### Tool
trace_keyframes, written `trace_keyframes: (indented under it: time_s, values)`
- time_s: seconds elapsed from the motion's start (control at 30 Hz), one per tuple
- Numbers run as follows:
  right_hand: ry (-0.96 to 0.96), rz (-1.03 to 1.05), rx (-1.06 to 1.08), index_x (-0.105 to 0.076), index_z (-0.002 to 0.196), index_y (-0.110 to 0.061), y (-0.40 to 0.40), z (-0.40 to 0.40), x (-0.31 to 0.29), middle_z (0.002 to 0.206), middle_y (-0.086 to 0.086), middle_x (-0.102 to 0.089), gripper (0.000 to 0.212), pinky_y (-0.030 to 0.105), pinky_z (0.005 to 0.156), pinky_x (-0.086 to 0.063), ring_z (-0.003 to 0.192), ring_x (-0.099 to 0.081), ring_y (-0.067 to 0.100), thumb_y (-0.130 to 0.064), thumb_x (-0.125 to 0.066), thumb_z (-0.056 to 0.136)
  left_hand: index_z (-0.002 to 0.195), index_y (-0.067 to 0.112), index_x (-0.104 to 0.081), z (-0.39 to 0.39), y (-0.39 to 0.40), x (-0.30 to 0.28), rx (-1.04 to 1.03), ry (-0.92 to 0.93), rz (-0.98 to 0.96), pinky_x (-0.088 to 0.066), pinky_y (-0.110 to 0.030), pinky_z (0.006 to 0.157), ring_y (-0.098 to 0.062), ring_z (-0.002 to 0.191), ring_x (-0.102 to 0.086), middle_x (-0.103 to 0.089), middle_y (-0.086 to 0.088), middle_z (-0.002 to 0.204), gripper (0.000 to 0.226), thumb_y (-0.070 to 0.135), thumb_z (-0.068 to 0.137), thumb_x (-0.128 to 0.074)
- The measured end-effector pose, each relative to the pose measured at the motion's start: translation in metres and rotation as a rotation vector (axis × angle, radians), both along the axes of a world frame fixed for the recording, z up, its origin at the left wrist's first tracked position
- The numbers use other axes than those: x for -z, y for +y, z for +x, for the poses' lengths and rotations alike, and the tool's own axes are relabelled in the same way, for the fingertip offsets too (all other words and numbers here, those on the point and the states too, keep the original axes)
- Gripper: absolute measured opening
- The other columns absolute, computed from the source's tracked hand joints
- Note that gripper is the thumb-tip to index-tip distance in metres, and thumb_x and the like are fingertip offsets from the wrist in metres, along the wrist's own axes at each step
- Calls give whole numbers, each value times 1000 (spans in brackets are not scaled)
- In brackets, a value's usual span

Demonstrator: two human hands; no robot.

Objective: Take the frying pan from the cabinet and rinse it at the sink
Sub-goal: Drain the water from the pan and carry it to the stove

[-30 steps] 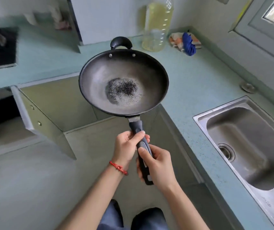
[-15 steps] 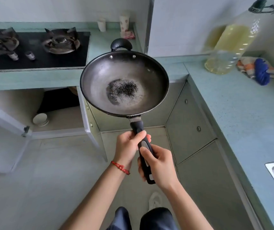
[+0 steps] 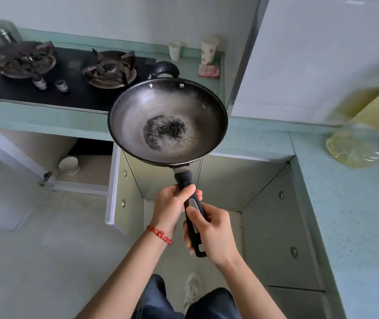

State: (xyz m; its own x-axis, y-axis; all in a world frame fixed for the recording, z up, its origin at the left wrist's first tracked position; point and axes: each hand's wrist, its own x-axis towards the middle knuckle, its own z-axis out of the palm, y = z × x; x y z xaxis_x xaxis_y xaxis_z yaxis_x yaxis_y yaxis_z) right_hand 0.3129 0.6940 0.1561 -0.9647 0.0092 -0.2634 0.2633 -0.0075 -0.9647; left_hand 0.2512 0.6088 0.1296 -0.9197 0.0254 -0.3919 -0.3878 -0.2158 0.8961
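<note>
A black frying pan (image 3: 167,120) with dark specks in its middle is held level in the air before the corner of the green counter. Both hands grip its long black handle. My left hand (image 3: 172,208), with a red string at the wrist, holds the handle nearer the pan. My right hand (image 3: 211,233) holds the handle's end. The cabinet (image 3: 85,162) under the stove stands with both doors open, a small white bowl inside. The sink is out of view.
A black gas stove (image 3: 64,72) with two burners sits at the back left. Two paper cups (image 3: 209,51) and a cloth stand behind the pan. A large bottle of yellow oil (image 3: 365,134) stands on the right counter. An open cabinet door (image 3: 112,187) juts toward me.
The view has swung left: the sink has left the frame, and the stove and open cabinet have come into view. The pan stays in the same two-handed grip.
</note>
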Motion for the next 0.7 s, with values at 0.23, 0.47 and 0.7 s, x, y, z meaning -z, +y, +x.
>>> trace_keyframes:
  time_s: [0.23,0.47,0.7]
  values:
    - [-17,-22,-32,-44,59,-2,21,-77,2,50,20,-49,30,24,35,-30,28,-40,20,-3,-44,89,64,4,-64,-73,19,1,-46,-38,28,-52,-21,57,-9,51,-63,-67,1,49,22,3,84,-56]
    - [-26,-33,2,-44,57,-1,17,-175,22,48,20,-48,32,25,35,-30,29,-40,23,-2,-45,89,61,3,-64,-171,18,16,-20,-53,32,-52,-19,56,-9,51,-62,-66,1,49,24,1,83,-54]
    - [-46,-52,15,-46,56,-3,13,-258,32,46,19,-50,35,23,36,-33,30,-39,23,-4,-45,91,64,2,-66,-258,11,25,26,-82,-23,-52,-24,62,-11,53,-63,-67,0,52,21,4,82,-57]
